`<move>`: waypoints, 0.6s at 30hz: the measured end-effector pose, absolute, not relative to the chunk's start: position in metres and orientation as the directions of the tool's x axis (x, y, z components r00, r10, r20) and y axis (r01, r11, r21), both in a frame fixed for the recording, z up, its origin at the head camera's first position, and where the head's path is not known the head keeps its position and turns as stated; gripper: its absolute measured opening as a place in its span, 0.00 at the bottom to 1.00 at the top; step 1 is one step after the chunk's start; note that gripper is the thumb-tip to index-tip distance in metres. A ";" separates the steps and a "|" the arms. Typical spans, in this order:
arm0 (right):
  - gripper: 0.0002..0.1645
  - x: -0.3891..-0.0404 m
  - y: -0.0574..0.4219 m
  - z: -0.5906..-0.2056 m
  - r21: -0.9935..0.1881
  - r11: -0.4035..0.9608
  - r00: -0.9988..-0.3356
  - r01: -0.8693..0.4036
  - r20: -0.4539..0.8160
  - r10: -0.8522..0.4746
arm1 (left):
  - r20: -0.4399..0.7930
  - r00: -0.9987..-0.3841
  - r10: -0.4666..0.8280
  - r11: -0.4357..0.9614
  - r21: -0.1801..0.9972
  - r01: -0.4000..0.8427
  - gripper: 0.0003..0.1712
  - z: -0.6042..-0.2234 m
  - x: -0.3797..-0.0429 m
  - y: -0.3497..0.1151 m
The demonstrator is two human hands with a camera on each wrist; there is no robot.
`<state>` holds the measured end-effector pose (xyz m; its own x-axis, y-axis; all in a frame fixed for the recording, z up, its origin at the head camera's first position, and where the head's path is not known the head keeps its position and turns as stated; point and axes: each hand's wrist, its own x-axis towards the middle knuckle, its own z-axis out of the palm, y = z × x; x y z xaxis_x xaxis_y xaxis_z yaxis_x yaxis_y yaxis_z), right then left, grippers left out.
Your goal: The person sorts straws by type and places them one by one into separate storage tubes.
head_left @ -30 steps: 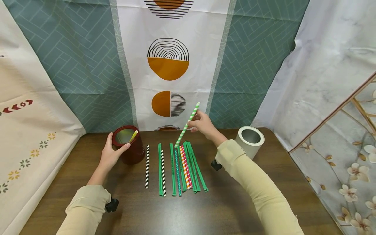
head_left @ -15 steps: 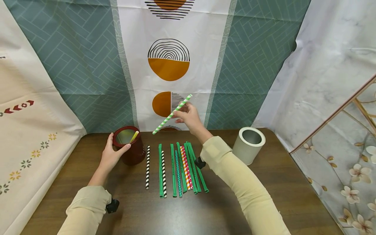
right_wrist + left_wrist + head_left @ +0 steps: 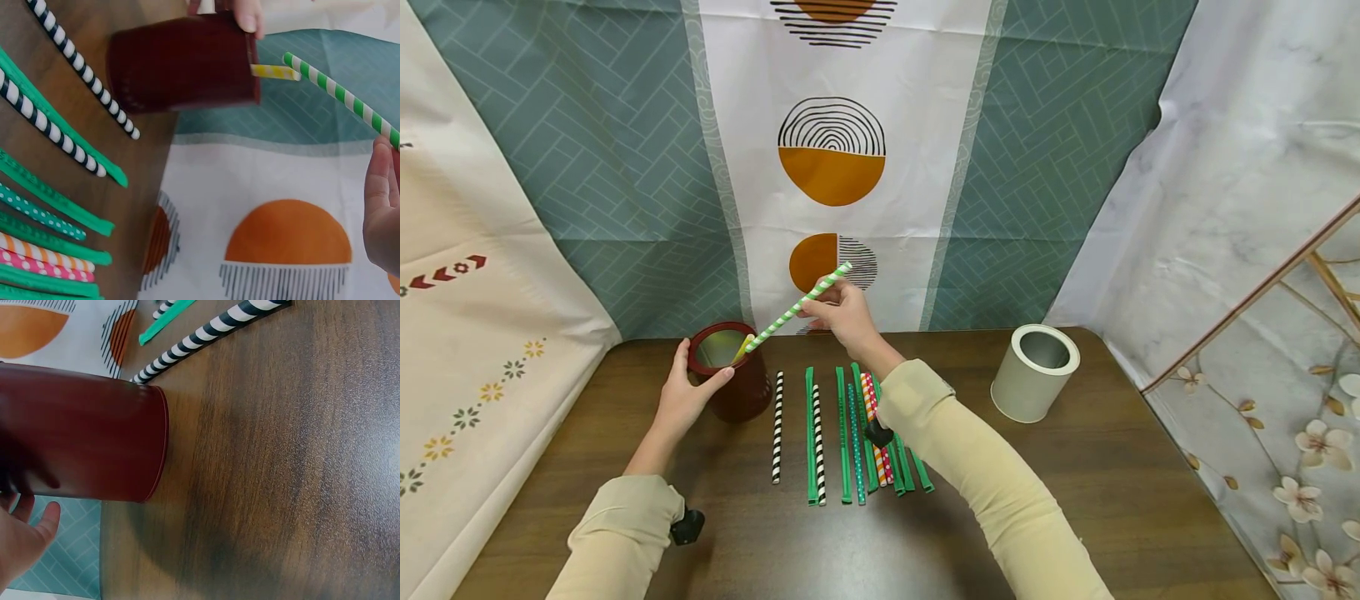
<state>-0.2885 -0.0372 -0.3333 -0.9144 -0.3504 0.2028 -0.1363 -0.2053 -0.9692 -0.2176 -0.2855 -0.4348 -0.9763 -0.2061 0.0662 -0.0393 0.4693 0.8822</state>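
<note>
My right hand (image 3: 844,317) pinches a green-and-white striped paper straw (image 3: 797,307), held slanted with its lower end at the mouth of a dark red canister (image 3: 741,392). In the right wrist view that end of the straw hangs just past the rim, near the tip of a yellow straw (image 3: 276,72) that sticks out of the canister. My left hand (image 3: 683,396) grips the canister by its rim, thumb at the front and fingers at the far left side. The canister stands upright on the table.
Right of the canister lie black-and-white striped straws (image 3: 777,427), green-wrapped straws (image 3: 811,437), a teal dotted straw (image 3: 855,446) and orange and pink straws. A cream canister (image 3: 1028,392) stands at the right on the brown table (image 3: 760,542). Patterned cloth (image 3: 910,167) hangs behind.
My right hand has carried the green-and-white straw leftward from above the row of straws to the red canister's mouth, tilting it flatter. The left hand has stayed on the canister.
</note>
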 end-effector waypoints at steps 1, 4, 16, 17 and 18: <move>0.09 -0.288 -0.039 -0.336 -0.970 -0.204 -0.915 -0.135 0.201 -0.349 | 0.066 -0.976 -0.206 0.470 0.882 -0.040 0.54 -0.435 -0.217 -0.285; 0.09 -0.286 -0.046 -0.342 -0.972 -0.193 -0.922 -0.136 0.195 -0.335 | 0.064 -0.977 -0.205 0.470 0.882 -0.041 0.54 -0.434 -0.217 -0.285; 0.13 -0.287 -0.067 -0.351 -0.978 -0.117 -0.945 -0.175 0.200 -0.259 | 0.057 -0.977 -0.207 0.468 0.883 -0.047 0.54 -0.434 -0.217 -0.285; 0.13 -0.288 -0.069 -0.351 -0.978 -0.114 -0.947 -0.174 0.198 -0.254 | 0.057 -0.977 -0.207 0.468 0.882 -0.048 0.54 -0.434 -0.217 -0.285; 0.12 -0.289 -0.070 -0.351 -0.979 -0.111 -0.949 -0.171 0.194 -0.249 | 0.056 -0.976 -0.208 0.470 0.881 -0.049 0.54 -0.434 -0.218 -0.285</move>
<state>-0.2886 -0.0699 -0.3514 -0.9490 -0.2486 0.1939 -0.1710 -0.1110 -0.9790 -0.2175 -0.2847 -0.4339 -0.9764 -0.2083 0.0563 -0.0495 0.4701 0.8812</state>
